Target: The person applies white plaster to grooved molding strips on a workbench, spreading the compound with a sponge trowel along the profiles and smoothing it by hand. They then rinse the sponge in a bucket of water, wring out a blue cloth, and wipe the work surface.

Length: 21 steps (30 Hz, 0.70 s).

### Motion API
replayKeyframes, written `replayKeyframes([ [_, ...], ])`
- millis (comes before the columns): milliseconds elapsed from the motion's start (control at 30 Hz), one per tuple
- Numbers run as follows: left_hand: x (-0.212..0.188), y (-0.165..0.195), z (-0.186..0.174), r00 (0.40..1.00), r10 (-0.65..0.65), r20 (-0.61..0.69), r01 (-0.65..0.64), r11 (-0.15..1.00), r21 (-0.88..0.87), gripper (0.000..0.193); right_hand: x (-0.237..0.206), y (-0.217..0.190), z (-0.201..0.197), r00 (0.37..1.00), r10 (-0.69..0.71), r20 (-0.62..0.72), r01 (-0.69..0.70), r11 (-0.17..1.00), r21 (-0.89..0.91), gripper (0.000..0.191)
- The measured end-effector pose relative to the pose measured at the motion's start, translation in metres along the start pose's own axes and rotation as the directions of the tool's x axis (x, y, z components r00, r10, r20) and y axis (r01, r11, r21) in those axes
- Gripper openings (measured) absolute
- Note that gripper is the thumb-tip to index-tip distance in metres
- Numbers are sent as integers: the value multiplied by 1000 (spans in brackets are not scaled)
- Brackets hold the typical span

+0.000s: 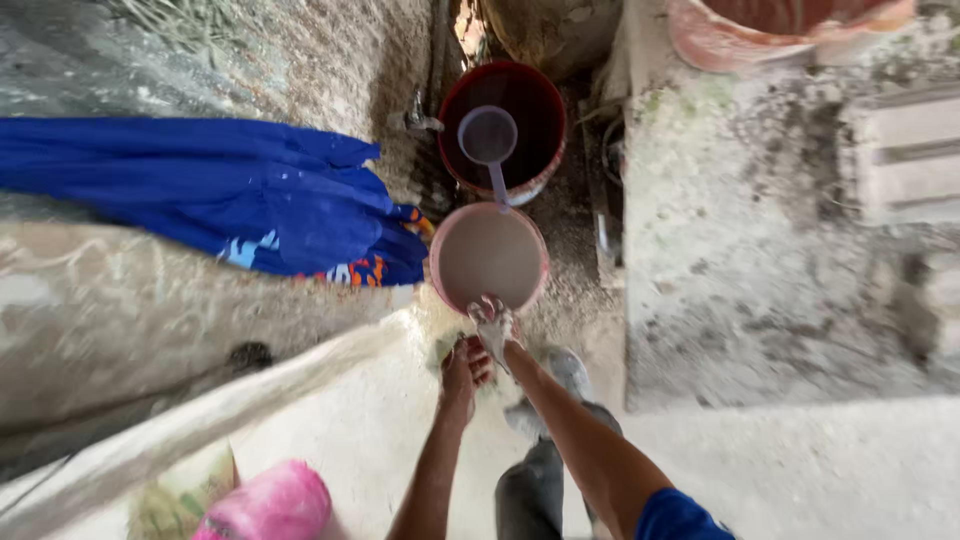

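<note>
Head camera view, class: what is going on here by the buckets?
A person stands over a pink round bucket of cloudy water on a rough concrete floor. The right hand is at its near rim, wet, and the left hand is just below it. Behind stands a dark red bucket with a purple plastic scoop in it. A blue cloth lies to the left.
</note>
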<state>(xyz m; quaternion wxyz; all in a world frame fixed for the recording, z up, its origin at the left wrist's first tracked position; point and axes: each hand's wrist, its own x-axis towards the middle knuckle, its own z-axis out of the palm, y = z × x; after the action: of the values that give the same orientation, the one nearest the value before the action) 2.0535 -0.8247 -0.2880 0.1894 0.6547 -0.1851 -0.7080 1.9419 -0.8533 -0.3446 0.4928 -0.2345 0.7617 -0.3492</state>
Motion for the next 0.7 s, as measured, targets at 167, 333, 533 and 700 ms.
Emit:
replayKeyframes([
  [167, 154, -26, -5, 999, 9, -52, -16, 990, -139, 43, 112, 61, 55, 1000, 31, -2, -31, 999, 26, 62],
  [333, 299, -99, 23, 931, 303, 205, -321, 945, 58, 30, 218, 136, 94, 992, 58, 110, -66, 996, 67, 63],
  [533, 395, -86, 50, 903, 417, 104, -429, 865, 260, 75, 262, 188, 84, 895, 116, 432, -121, 993, -16, 64],
  [700, 418, -20, 51, 897, 396, 198, -422, 899, 113, 64, 272, 177, 75, 865, 83, 495, -94, 996, -2, 65],
])
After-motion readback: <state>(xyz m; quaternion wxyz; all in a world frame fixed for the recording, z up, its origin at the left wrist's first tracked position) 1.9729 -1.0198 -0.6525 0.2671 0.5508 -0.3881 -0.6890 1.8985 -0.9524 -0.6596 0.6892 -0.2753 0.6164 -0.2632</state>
